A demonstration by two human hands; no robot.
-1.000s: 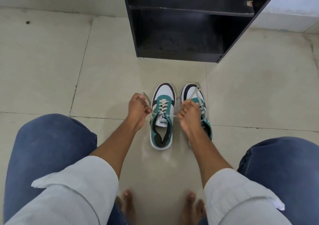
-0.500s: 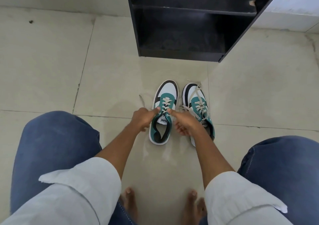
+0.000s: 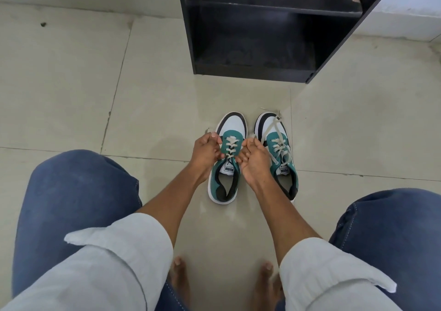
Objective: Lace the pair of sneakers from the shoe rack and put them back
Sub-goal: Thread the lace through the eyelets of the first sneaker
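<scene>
Both hands raised slightly since earlier, left hand (image 3: pixel 206 150) and right hand (image 3: pixel 254 159) flanking left sneaker (image 3: pixel 226 160), each pinching a lace end, right sneaker (image 3: pixel 279 150) just beside.

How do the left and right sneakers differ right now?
Left sneaker: both hands, left hand and right hand, grip its lace ends at either side. Right sneaker: untouched.
Left sneaker's toe is bare white; right sneaker has loose lace ends trailing over its toe onto the floor.
Shared: teal, white and black, toes toward the rack, side by side.

Teal, white and black sneakers (image 3: pixel 229 158), cream laces (image 3: pixel 230 144), black rack (image 3: pixel 262 24).
</scene>
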